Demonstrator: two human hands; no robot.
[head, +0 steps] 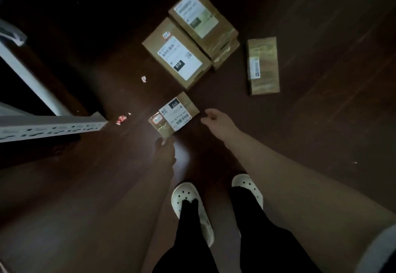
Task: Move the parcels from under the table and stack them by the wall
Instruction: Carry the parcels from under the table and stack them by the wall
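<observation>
I look down at a dark wooden floor. My left hand (164, 150) pinches the near corner of a small brown parcel (174, 115) with a white barcode label. To the right of that parcel my right hand (218, 121) hovers with loosely curled fingers and holds nothing. Farther away lie a medium cardboard box (177, 55) with a white label, a longer labelled box (203, 21) resting on another box behind it, and a narrow taped parcel (263, 66) off to the right.
A white table leg and its perforated foot (51, 128) stand at the left. Red scraps (121, 120) and a white scrap (143, 78) lie on the floor. My feet in white clogs (190, 206) stand below the hands.
</observation>
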